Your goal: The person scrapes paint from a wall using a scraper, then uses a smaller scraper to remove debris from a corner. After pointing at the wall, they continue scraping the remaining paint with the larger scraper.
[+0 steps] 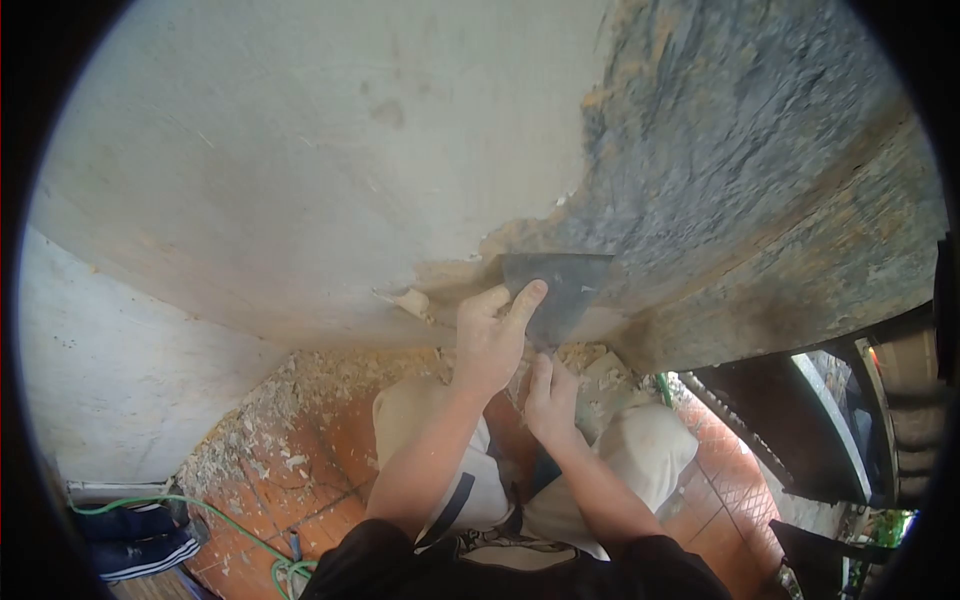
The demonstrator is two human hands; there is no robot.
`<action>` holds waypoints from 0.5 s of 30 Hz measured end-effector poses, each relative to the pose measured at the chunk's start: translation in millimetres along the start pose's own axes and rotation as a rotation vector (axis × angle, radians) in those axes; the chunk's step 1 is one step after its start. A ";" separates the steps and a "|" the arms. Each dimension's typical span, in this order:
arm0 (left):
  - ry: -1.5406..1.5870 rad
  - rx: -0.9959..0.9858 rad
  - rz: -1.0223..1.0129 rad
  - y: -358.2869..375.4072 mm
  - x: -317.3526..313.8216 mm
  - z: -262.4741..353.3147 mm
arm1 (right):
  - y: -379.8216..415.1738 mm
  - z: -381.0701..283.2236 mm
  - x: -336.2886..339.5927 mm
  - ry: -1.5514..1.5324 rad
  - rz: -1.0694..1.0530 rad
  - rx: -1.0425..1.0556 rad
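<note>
A wide, dark scraper blade [568,288] rests with its top edge against a large curved surface [330,160]. My left hand [492,335] grips the blade's left side, thumb pressed flat on its face and the other fingers partly hidden behind it. Lower down, my right hand [552,398] is closed around the narrow end of the scraper; the handle is mostly hidden. Pale coating covers the surface on the left, while rough dark grey material [730,160] shows on the right. A curled peeling [412,303] hangs left of my left hand.
Flakes and shavings [270,415] litter the orange floor tiles [340,455] below. A green hose [235,518] winds across the floor at lower left, near dark striped fabric [145,540]. A pale wall [130,360] stands left. Dark framework [800,420] stands at the right.
</note>
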State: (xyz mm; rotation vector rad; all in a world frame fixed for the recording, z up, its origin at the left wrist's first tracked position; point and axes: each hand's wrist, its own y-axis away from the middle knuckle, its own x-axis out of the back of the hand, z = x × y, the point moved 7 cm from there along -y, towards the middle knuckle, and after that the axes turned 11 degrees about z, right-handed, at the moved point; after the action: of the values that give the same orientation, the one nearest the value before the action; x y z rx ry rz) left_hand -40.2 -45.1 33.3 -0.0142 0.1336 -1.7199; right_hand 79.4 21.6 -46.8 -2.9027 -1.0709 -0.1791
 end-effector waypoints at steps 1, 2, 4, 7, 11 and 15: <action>0.008 -0.005 -0.017 -3.1 -0.4 2.5 | -7.0 -9.0 -0.7 0.000 0.002 0.018; 0.026 -0.020 -0.029 -10.1 -1.5 13.1 | -9.6 -27.3 -0.4 0.004 0.009 0.097; 0.065 0.020 -0.025 -8.7 -3.3 31.7 | -4.6 -45.4 2.2 -0.051 -0.025 0.059; 0.124 0.066 0.040 2.6 -8.4 16.1 | -3.3 -28.7 8.0 0.021 -0.033 0.028; 0.290 0.101 0.029 -0.3 -20.0 53.4 | -5.3 -41.4 19.1 0.042 -0.018 0.064; 0.095 0.088 0.022 6.0 -4.6 -34.1 | 2.8 -8.6 16.0 0.054 -0.053 0.080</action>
State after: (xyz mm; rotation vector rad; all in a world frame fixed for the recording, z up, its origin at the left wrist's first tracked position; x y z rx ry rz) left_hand -36.5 -38.6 -0.8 0.1339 0.1273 -1.7032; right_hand 92.5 29.1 -36.3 -2.7845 -1.1198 -0.2110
